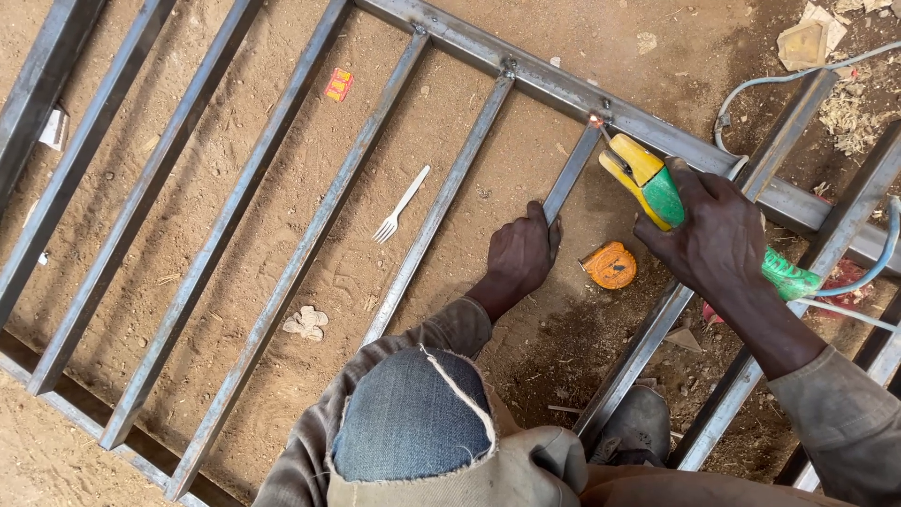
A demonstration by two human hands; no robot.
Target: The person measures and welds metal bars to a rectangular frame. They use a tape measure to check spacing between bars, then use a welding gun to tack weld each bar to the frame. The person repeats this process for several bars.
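Steel bar (570, 178) flanked by fork (401, 206) and tape measure (610, 265).

The metal frame (526, 66) runs off every edge, the right hand (718, 235) covers the middle of the green-and-yellow electrode holder (657, 183), whose rod tip at the glowing joint is too small to make out, and a knee hides the ground below.

left hand (519, 255) clenched, right hand (715, 230) gripping

A green-and-yellow electrode holder (657, 188) meets a short grey steel bar (570, 178) (glowing at the joint).
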